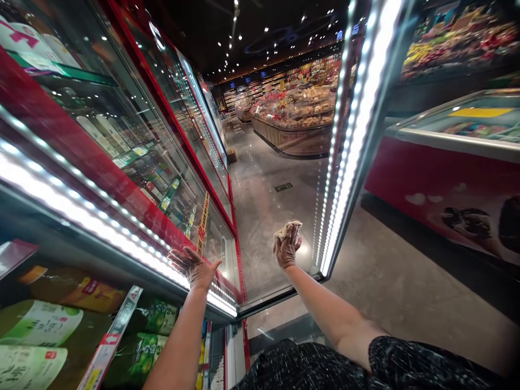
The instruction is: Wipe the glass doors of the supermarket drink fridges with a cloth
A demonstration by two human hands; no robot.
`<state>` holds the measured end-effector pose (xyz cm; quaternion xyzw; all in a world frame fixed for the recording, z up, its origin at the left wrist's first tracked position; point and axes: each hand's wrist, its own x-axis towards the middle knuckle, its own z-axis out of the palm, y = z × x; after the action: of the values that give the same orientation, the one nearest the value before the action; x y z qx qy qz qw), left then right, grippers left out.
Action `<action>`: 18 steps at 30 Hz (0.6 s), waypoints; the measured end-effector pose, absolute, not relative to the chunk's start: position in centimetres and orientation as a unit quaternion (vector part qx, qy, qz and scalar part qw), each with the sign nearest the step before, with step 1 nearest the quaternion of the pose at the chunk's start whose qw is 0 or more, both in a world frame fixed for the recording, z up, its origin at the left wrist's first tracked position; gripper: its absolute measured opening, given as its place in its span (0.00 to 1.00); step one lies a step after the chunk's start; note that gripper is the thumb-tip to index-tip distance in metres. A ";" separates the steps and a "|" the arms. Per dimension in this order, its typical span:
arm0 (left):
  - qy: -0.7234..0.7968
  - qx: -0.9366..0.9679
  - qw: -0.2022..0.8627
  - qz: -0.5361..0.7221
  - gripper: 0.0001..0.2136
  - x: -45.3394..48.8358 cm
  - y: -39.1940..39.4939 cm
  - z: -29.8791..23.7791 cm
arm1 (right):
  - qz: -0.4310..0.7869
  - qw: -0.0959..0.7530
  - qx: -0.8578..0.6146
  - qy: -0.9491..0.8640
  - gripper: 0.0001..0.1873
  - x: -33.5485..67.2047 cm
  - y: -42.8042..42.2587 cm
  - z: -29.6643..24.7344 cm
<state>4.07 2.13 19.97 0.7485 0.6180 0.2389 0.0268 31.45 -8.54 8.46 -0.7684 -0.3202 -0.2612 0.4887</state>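
My right hand [286,252] presses a crumpled beige cloth [291,228] against the inside of the glass door [268,206] of a drinks cooler. The cloth sticks out above and beside my fingers. My left hand [197,271] is open with its fingers spread, at the lit LED strip [134,233] along the door's left side. Whether its palm touches the strip or the glass, I cannot tell. A second bright LED strip [357,103] runs up the right side of the door.
Large bottles with green labels [38,325] lie close to my left arm, behind a shelf price rail [111,338]. A red chest freezer [426,184] stands at the right. Through the glass show a rounded produce stand [284,135] and more red-framed coolers [182,141].
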 end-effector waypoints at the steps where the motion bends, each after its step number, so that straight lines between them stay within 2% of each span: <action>1: 0.617 0.749 0.025 0.241 0.63 4.1 2.1 19.9 | -0.254 0.489 -0.771 -0.320 0.41 31.3 -8.6 8.3; 9: 0.611 0.745 0.036 0.267 0.64 4.0 2.4 19.5 | -0.264 0.523 -0.747 -0.313 0.40 34.1 -6.7 13.5; 18: 0.609 0.745 0.021 0.270 0.67 4.3 2.7 19.5 | -0.285 0.559 -0.746 -0.224 0.37 35.6 -8.9 8.0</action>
<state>4.26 2.66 19.46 0.7455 0.6089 0.2703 0.0208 35.64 -8.88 8.04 -0.7464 -0.2235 -0.2846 0.5586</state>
